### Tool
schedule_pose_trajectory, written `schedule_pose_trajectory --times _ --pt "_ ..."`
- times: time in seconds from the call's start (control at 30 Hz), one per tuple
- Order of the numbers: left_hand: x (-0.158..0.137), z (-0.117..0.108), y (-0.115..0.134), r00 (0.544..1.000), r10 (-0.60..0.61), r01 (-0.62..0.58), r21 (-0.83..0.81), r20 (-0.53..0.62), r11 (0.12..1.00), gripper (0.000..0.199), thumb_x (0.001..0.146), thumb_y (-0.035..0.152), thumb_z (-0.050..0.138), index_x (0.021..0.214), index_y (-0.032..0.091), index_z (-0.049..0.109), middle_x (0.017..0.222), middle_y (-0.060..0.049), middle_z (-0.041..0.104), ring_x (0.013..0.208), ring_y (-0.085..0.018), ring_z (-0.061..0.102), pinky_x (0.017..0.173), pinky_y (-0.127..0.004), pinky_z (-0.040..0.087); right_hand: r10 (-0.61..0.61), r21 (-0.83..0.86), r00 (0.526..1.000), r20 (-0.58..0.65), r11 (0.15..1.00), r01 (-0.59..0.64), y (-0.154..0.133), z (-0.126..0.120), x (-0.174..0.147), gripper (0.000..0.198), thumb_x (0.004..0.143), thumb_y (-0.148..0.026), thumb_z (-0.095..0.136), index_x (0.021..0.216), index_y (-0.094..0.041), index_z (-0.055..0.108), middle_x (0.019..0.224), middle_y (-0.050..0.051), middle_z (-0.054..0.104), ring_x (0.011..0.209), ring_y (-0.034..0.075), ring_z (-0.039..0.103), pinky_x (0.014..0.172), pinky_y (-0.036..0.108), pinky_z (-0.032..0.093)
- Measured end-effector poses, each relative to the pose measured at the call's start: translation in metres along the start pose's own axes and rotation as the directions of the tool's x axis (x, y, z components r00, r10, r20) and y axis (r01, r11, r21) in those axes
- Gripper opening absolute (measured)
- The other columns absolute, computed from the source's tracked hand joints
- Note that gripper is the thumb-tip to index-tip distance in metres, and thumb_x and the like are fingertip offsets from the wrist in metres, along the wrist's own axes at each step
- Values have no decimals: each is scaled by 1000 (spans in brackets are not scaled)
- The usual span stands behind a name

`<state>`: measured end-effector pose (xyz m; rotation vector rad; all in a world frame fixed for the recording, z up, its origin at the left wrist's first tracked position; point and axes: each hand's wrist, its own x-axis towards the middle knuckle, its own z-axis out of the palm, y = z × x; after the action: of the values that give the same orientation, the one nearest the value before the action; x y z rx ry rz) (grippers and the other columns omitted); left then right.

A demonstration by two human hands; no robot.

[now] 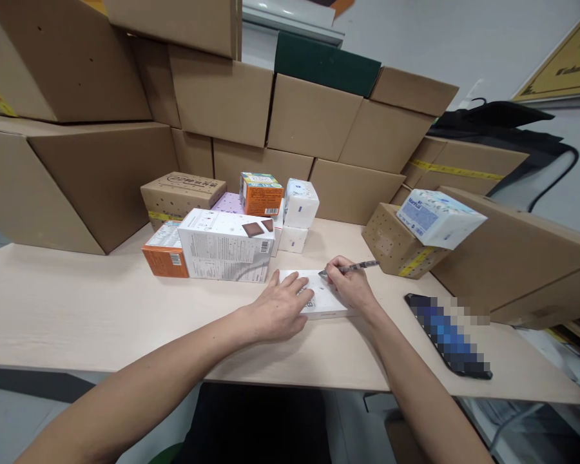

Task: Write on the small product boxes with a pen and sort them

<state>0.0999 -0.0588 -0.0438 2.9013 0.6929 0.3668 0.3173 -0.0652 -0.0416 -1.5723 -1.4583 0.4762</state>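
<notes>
A flat white box with some dark print lies on the table in front of me. My left hand rests on its left part, fingers spread and pressing on the top face. Between the fingers of my right hand is a pen, its tip at the box's upper surface near the middle. The pen's back end points right. Just behind my left hand stands a larger white box with pictures of chocolate squares, beside an orange and white box.
An orange box, stacked white tissue packs and a small cardboard carton stand farther back. At right, a tissue pack sits on a carton. A dark phone-like device lies near the table's right edge. Large cartons wall the back.
</notes>
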Motion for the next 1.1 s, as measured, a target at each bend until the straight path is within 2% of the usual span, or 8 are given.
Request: schedule_pose_trajectory --times 0.27,0.4,0.47,0.6,0.73,0.83,0.97,1.1 --pt "0 -3 3 1000 -4 4 13 7 1000 36 89 26 56 123 14 54 146 -21 47 141 -43 37 109 -71 30 11 15 996 -85 1000 -10 5 0 1 24 84 -38 54 67 -22 54 55 -4 56 48 11 48 47 23 39" --pt "1 0 0 1000 -5 5 18 -5 1000 36 88 26 54 123 15 54 146 -20 47 140 -42 38 109 -70 31 19 -34 967 -254 999 -28 16 -16 8 30 90 -50 45 90 -22 58 68 -2 61 49 12 51 45 23 40" --pt "1 2 -1 1000 -21 21 25 -13 999 36 86 23 54 122 15 55 145 -20 48 140 -42 38 111 -68 30 -12 -100 962 -274 995 -16 26 -31 11 33 89 -50 47 102 -22 61 87 3 68 63 14 60 57 26 48" --pt "2 2 -2 997 -76 77 38 -24 996 37 84 18 51 119 13 56 146 -20 47 140 -40 38 116 -62 28 -34 -265 986 -164 964 -11 55 -59 17 28 77 -34 63 101 -21 71 108 9 72 98 24 66 88 35 50" --pt "3 3 0 994 -104 105 17 -38 994 40 82 15 51 122 13 55 146 -21 46 140 -38 38 117 -59 29 55 -406 997 -49 911 -70 77 -66 20 27 71 -21 63 95 -23 75 101 11 76 101 29 67 93 40 49" --pt "4 5 0 993 -109 111 27 -48 993 43 82 14 50 124 12 54 146 -21 47 140 -38 38 116 -58 29 96 -481 995 -6 872 -87 77 -66 21 38 75 -19 59 110 -23 73 113 11 74 109 29 67 98 40 47" --pt "4 7 1 992 -110 115 76 -62 990 43 83 16 50 126 11 53 144 -20 48 139 -37 40 117 -56 30 109 -558 992 -65 820 -127 57 -76 10 55 85 -28 52 139 -19 57 130 16 66 121 32 60 105 46 42" --pt "3 10 1 991 -85 94 83 -104 992 47 83 17 52 130 12 52 140 -20 52 135 -38 43 114 -57 33 132 -688 968 -214 683 -245 48 -107 -33 72 86 -57 49 149 -22 44 135 16 61 125 38 56 99 50 46"
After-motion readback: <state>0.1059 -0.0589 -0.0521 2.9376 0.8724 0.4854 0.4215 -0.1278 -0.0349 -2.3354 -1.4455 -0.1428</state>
